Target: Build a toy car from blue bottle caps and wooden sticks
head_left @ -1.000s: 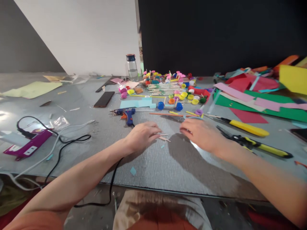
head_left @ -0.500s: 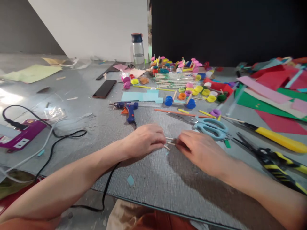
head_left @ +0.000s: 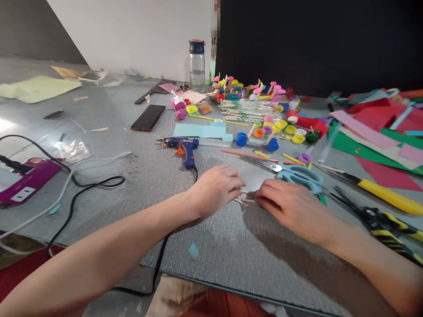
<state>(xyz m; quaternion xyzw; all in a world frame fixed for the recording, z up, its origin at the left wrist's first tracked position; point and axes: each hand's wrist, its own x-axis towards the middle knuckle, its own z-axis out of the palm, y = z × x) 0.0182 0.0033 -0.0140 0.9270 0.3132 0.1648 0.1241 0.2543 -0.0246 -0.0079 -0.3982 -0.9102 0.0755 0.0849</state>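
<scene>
Since a second ago both hands have closed in on each other at the middle of the grey surface, and light blue scissors now show beyond the right hand where it covered them before. At the far left a purple device lies with a black cable curling past it; further in, a dark phone rests flat, and a blue glue gun lies just behind the left hand. That hand's fingers are curled down onto the thin wooden sticks, which lie on the surface between the two hands; whether they pinch a stick or only press on it is hard to tell. The right hand meets the sticks from the other side, fingers bunched at their ends. Behind lie coloured bottle caps; to the right, yellow-handled cutters and sheets of coloured paper.
</scene>
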